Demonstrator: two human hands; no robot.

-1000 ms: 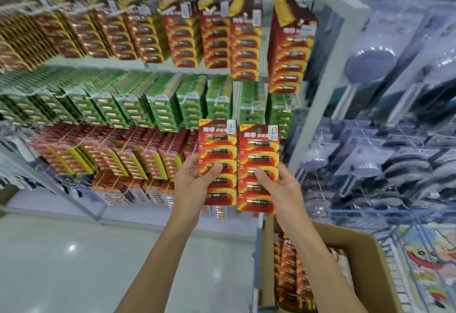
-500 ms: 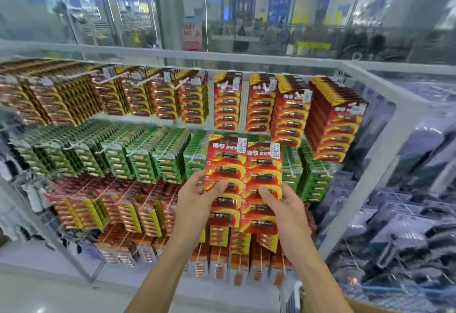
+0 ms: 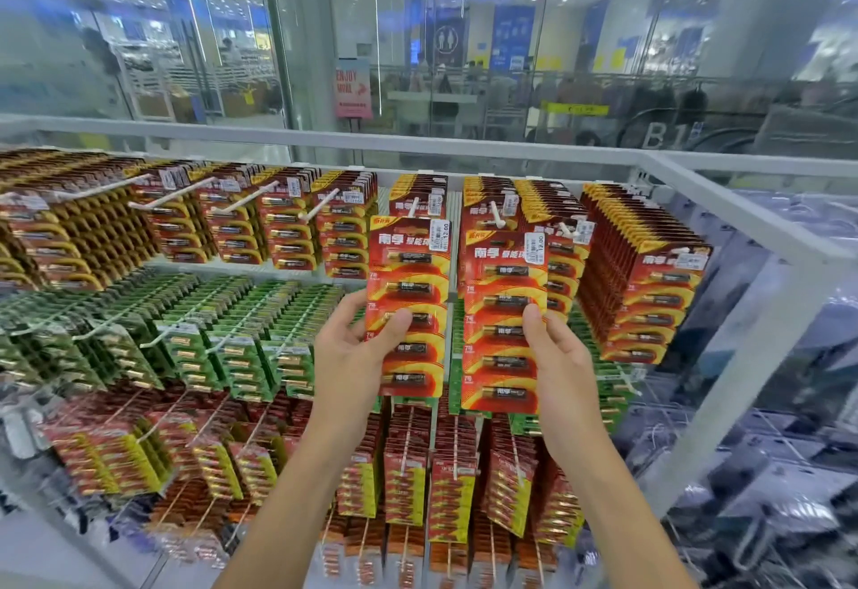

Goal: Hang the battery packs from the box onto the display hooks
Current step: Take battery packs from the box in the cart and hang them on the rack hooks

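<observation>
head view, front of the battery rack; every place read from the white top rail (image 3: pixel 418 145).

gripped in the left hand (image 3: pixel 353 356), thumb across the front, fingers behind: left battery pack (image 3: pixel 408 272), upright, long axis vertical, printed face toward the camera. gripped likewise in the right hand (image 3: pixel 564 365): right battery pack (image 3: pixel 503 291), also upright, just beside the first with a narrow gap between. each held by its lower half, hence the top edge at the far end from the grip, on the rail side. hang holes not made out; presumably at that top edge.

just below the rail, touching or barely above each top edge: left hook (image 3: pixel 413 207) and right hook (image 3: pixel 496 217), white tips pointing out toward the camera, each already loaded with red packs behind. left pack's top edge slightly closer to the rail than the right one's; depth to either tip not readable from a single view. hand for hook: left to left, right to right, no crossing needed.

judged next move: lift a little toward the rail, then push away from the body along the hook's axis, hole over tip.

surface: glossy, thin card with blisters; likely to flex and slip under a low grip. room: tight. below the rail to the right, a full red stack (image 3: pixel 650 272) close to the right pack; further below the rail, green packs (image 3: pixel 232 333) behind both hands; beyond the rail, a glass wall (image 3: pixel 510 54).
</observation>
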